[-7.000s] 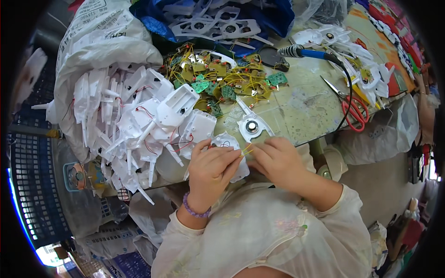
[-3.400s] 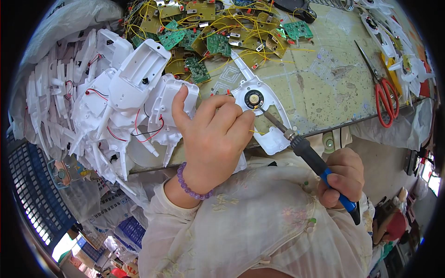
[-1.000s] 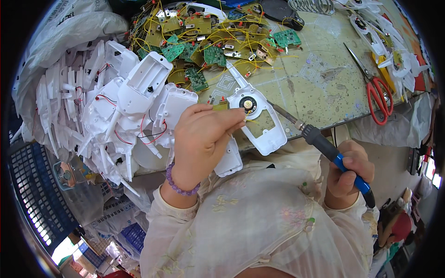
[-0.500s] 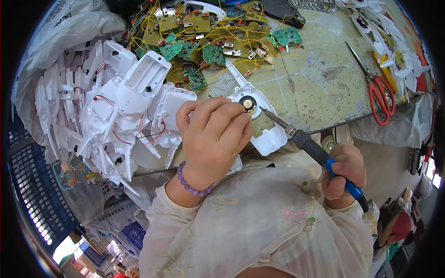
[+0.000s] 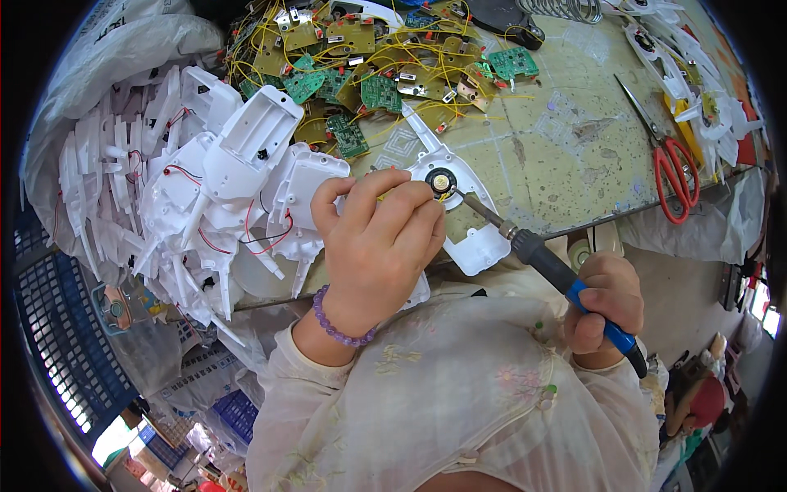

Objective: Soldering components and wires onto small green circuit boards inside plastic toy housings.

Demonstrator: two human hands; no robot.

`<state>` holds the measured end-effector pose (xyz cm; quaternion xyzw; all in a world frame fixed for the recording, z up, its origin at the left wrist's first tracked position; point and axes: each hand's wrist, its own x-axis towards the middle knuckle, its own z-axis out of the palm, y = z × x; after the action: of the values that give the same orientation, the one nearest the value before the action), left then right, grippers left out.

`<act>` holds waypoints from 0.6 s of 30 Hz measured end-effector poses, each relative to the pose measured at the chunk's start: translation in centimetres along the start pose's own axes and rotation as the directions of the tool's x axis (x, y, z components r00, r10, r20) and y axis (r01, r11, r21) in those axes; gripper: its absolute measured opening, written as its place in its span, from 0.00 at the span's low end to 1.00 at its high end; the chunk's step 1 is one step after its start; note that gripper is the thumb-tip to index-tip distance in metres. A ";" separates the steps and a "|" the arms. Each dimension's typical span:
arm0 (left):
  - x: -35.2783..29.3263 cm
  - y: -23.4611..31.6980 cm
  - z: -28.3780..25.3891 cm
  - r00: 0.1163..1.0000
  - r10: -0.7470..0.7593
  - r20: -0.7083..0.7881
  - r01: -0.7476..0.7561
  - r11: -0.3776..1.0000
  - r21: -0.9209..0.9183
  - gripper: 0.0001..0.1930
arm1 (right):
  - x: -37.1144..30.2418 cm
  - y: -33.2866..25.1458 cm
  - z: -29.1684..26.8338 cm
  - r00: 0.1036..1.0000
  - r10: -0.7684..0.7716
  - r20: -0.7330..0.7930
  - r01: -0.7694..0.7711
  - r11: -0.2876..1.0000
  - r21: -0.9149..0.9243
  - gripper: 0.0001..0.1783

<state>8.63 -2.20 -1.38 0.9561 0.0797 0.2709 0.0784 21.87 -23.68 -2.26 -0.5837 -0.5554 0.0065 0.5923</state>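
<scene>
My right hand (image 5: 605, 305) is closed round the blue handle of a soldering iron (image 5: 541, 261). The iron's tip points left and reaches the edge of a small round black speaker (image 5: 441, 181). That speaker sits inside a white plastic housing (image 5: 471, 197) at the table's near edge. My left hand (image 5: 379, 242), with a purple bead bracelet on its wrist, is bent over the housing's left side. Its fingers curl down beside the speaker, and their tips are hidden, so what they pinch does not show.
White plastic housings (image 5: 246, 156) with red and black wires are heaped at the left. Circuit boards (image 5: 381, 92) with yellow wires lie piled at the back. Red-handled scissors (image 5: 674, 176) rest at the right, near more white parts (image 5: 717, 123). A blue crate (image 5: 70, 328) stands lower left.
The soldering iron has moved slightly left, bringing its tip from the housing's inner surface to the speaker's edge. My left hand has hardly moved.
</scene>
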 end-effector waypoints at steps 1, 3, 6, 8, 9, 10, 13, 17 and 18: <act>0.0 0.0 0.0 1.000 0.001 0.011 -0.001 1.000 -0.003 0.09 | 0.0 0.0 0.0 1.000 0.001 0.001 -0.001 1.000 0.005 0.10; 0.0 0.0 0.0 1.000 0.000 0.014 0.000 1.000 -0.001 0.09 | -0.1 0.0 0.1 1.000 0.002 0.001 -0.002 1.000 0.008 0.10; 0.1 0.1 0.0 1.000 0.003 0.021 -0.003 1.000 0.000 0.08 | 0.1 0.1 0.5 1.000 -0.003 -0.027 0.004 1.000 0.024 0.10; 0.1 0.1 0.0 1.000 0.006 0.026 -0.006 1.000 0.002 0.08 | 0.7 0.2 1.0 0.998 -0.055 -0.040 0.053 0.997 -0.049 0.14; 0.1 0.0 0.0 1.000 0.003 0.026 -0.003 1.000 -0.001 0.08 | 0.6 0.2 0.8 0.998 -0.056 -0.039 0.054 0.997 -0.048 0.14; 0.1 0.0 0.0 1.000 0.000 0.027 0.000 1.000 -0.003 0.08 | 0.4 0.1 0.4 1.000 -0.030 -0.005 0.030 0.999 -0.017 0.12; 0.3 0.0 -0.1 0.999 0.001 0.034 0.000 1.000 -0.011 0.08 | 0.7 -0.1 0.0 0.999 -0.001 0.049 0.001 1.000 0.011 0.11; 0.2 0.1 0.0 1.000 -0.006 0.031 0.006 1.000 -0.010 0.08 | 2.2 -0.7 -0.2 0.996 0.001 0.091 0.002 1.000 -0.031 0.09; 0.2 0.1 -0.1 0.999 -0.016 0.037 0.016 1.000 -0.006 0.09 | 2.7 -0.8 -0.2 0.996 0.002 0.091 0.001 0.999 -0.032 0.09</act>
<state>8.80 -2.29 -1.18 0.9601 0.0850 0.2525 0.0849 22.47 -22.32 0.12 -0.5923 -0.5816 0.0244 0.5571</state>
